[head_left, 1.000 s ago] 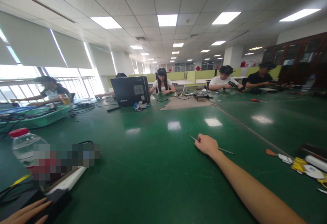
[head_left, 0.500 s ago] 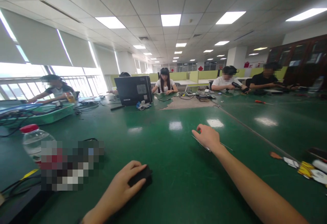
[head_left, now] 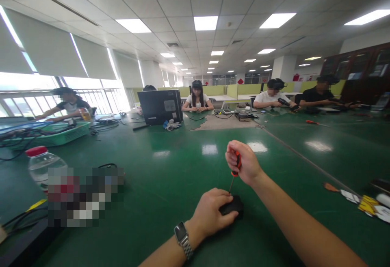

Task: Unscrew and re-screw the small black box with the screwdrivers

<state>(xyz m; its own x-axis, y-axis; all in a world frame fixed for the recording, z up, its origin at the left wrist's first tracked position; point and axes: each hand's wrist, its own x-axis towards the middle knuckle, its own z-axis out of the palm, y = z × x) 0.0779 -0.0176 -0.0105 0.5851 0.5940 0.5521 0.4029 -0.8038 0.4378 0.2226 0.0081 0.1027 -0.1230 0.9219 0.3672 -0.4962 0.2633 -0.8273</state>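
Right hand [head_left: 243, 163] closed around the orange handle of a small screwdriver [head_left: 235, 169], held nearly upright, thin shaft pointing down at a small black object [head_left: 233, 206]. Left hand [head_left: 211, 214], wristwatch [head_left: 183, 234] on the wrist, curled over that black object, fingers wrapped around its near side, pressing it onto the green worktop [head_left: 170, 186]. Screwdriver tip just above or touching the object; cannot tell which. Off to the left, a clear bottle [head_left: 42, 163] with a red cap. Far across the worktop, a dark computer case [head_left: 160, 106], a green basket [head_left: 57, 135] of cables, and several seated people.
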